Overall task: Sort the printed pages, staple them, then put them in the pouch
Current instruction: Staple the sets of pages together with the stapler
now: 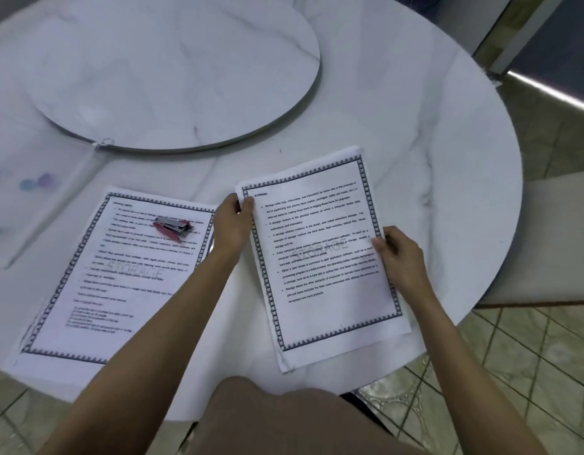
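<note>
Sorting stage | left hand (233, 221) and right hand (400, 257) gripping held pages (320, 254) at centre | stapler (172, 227) lying unused lower left | stapling, pouching remaining

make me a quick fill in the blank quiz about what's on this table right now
1. The stapler lies on the pages to the ____ of the stack.
2. The left hand pinches the stack's top ____ corner.
3. The right hand grips the stack's ____ edge.
4. The stack's top page is headed ____.

Missing words: left; left; right; STORAGE
</note>
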{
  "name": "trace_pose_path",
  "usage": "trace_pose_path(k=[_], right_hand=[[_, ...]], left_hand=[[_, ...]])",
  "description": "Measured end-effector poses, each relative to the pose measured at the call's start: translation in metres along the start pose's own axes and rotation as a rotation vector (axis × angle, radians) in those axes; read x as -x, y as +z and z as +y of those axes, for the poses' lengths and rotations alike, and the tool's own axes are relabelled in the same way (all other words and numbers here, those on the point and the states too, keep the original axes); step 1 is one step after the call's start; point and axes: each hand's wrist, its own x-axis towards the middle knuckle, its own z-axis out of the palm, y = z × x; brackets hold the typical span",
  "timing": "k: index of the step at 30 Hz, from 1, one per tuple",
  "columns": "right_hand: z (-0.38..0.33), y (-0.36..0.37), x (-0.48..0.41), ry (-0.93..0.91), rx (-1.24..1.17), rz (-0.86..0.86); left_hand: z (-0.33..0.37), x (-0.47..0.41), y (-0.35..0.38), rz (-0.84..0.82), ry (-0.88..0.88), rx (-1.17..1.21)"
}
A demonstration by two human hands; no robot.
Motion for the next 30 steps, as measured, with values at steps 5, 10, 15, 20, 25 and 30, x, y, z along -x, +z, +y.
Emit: trace_pose_path(k=[5,10,15,20,25,30], right_hand=[[0.000,0.006,0.015,0.011,0.062,0.043],[-0.006,0.018,0.020,0.059,0.188,0.030],[-0.039,0.032,0.004,-0.059,0.285,0.071],[-0.103,0.077,-0.018,-0.230,0.243,-0.103],[-0.161,0.144,-0.034,-0.430,0.305,-0.307],[-0.197,0.197,-0.043,-0.490,0.470,-0.514]], left_hand=[[-0.009,-0.006,-0.019,0.003,-0.009,0.061],[-0.024,0.001,-0.026,-0.006,0.083,-0.065],[-0.040,0.011,-0.029,-0.025,0.149,-0.163],[-0.047,0.005,-0.036,-0.044,0.138,-0.152],[-0.043,0.003,-0.043,-0.092,0.094,-0.156],[-0.040,-0.001,-0.046,-0.111,0.035,-0.232]])
